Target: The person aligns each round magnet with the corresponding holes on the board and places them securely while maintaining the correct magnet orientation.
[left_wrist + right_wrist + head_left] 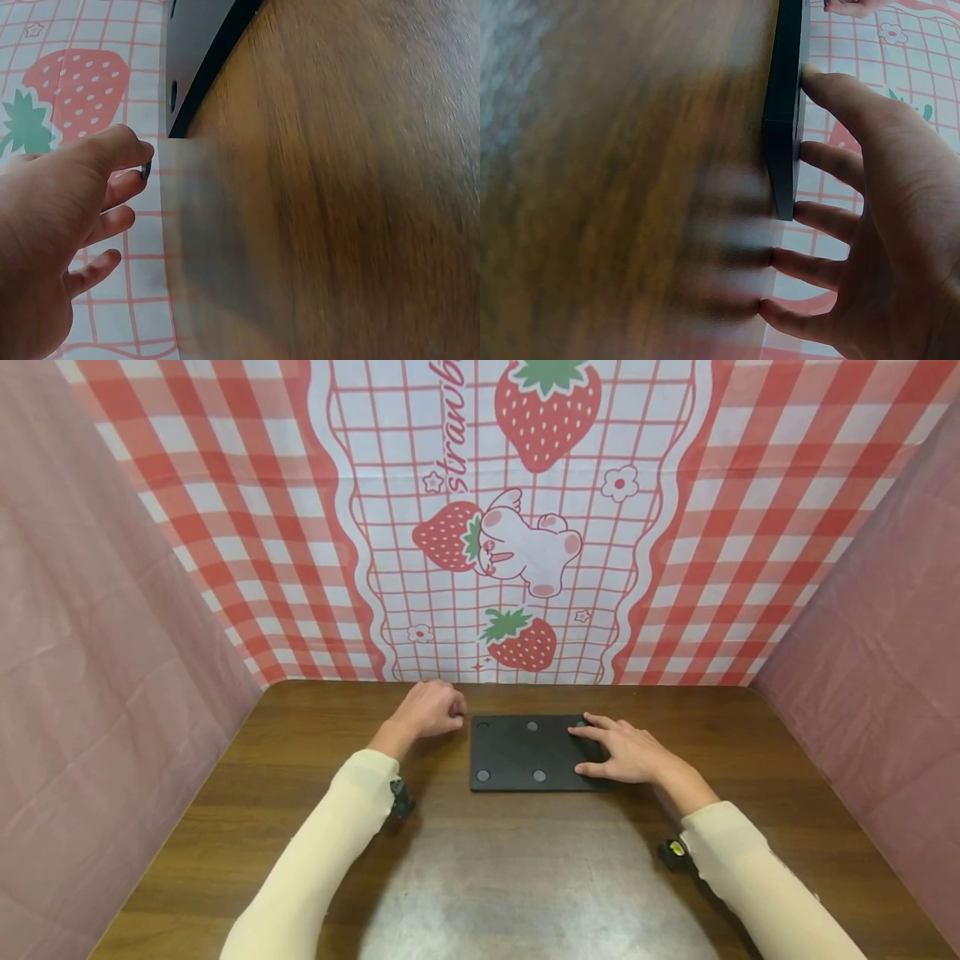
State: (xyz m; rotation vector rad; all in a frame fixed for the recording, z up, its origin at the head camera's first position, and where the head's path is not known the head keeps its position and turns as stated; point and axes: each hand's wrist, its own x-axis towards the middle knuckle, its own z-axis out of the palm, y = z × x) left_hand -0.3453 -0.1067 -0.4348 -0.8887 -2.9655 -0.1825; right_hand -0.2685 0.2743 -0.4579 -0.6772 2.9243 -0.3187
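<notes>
A flat black board (510, 752) lies on the table near its back edge, with several round grey spots along its top face. The spot at its far left corner looks darker than the others. My left hand (432, 708) hovers just left of the board. Between its thumb and index finger it pinches a small dark disc (146, 164), seen edge-on in the left wrist view; its exact kind cannot be told. With fingers spread, my right hand (626, 750) rests on the board's right end and covers part of it. Its thumb and some fingertips touch the board in the right wrist view.
The brown wooden table (487, 877) reaches back to a red-and-white checked cloth (540, 560) with strawberry prints. Pink curtains (877, 602) hang at both sides. A small dark camera sits at each wrist.
</notes>
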